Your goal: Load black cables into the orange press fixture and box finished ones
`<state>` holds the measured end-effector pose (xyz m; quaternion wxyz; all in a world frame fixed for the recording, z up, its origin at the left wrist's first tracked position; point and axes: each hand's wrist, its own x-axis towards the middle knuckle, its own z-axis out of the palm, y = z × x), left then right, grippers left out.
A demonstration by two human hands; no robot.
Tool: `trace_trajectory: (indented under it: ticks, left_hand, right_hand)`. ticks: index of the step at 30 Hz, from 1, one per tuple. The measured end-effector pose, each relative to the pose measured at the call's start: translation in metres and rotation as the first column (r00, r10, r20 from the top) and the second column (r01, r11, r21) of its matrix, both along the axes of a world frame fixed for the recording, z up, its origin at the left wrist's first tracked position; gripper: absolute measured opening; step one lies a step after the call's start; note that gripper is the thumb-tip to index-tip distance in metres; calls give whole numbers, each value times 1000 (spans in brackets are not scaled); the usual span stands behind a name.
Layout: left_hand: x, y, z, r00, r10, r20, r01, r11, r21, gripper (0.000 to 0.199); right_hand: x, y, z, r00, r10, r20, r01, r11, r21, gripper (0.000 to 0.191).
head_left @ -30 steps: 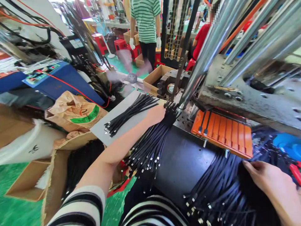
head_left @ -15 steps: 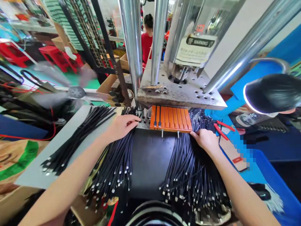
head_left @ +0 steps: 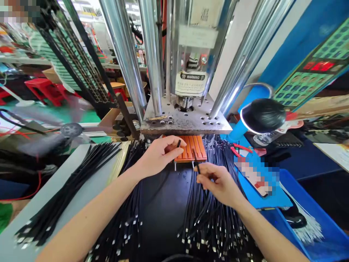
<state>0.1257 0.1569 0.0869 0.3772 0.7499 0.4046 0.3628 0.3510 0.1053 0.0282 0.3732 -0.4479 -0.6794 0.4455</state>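
My left hand [head_left: 160, 154] is over the left side of an orange grooved block [head_left: 200, 148], pinching the end of a black cable [head_left: 179, 143] between thumb and fingers. Just in front of the block, my right hand [head_left: 220, 182] is closed on another thin black cable [head_left: 196, 164], whose tip points up toward the grooves. The block sits under the metal plate [head_left: 188, 123] of a press, and two metal pins stick out of its front. My left hand hides the block's left grooves.
Black cables with metal tips lie in bundles at left [head_left: 68, 185] and right [head_left: 218, 214]. Steel columns [head_left: 122, 54] rise from the plate. A lamp [head_left: 263, 115], red-handled pliers [head_left: 237, 150] and a blue bin [head_left: 324, 218] are at right. A fan [head_left: 71, 129] spins at left.
My left hand has moved right, from beside the block to over it. My right hand has left the block's right edge and now holds a cable in front. The view has shifted.
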Motion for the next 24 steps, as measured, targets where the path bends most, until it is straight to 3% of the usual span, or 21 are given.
trace_trajectory:
  ticks: [2,5,9,13,17,22,24]
  left_hand:
    - [9,1,9,998,-29,52,32,998,-54,16]
    - [15,0,18,992,-37,117,43,998,-54,23]
    - [14,1,25,989,-30,145,31,1000,0,25]
    - [14,3,30,992,-17,125,7,997,78,23]
    - [18,2,36,990,-76,115,74,997,28,19]
    - [23,4,41,984,-173,44,171,984,58,19]
    - [25,7,41,986,-160,53,155,984,93,25]
  right_hand:
    - [-14,2,7,999,40,-3,-40,995,93,15]
    - [-27,17,11,997,-12,-79,25,986,165,15]
    - [-38,32,14,985,-45,-164,71,985,155,16]
    - [-47,29,20,987,-8,-159,40,980,195,22]
    - [-51,22,23,988,26,-153,7,978,209,31]
    - [-49,18,22,977,-79,-198,106,986,131,37]
    - [-49,15,18,974,-112,-195,139,982,126,38]
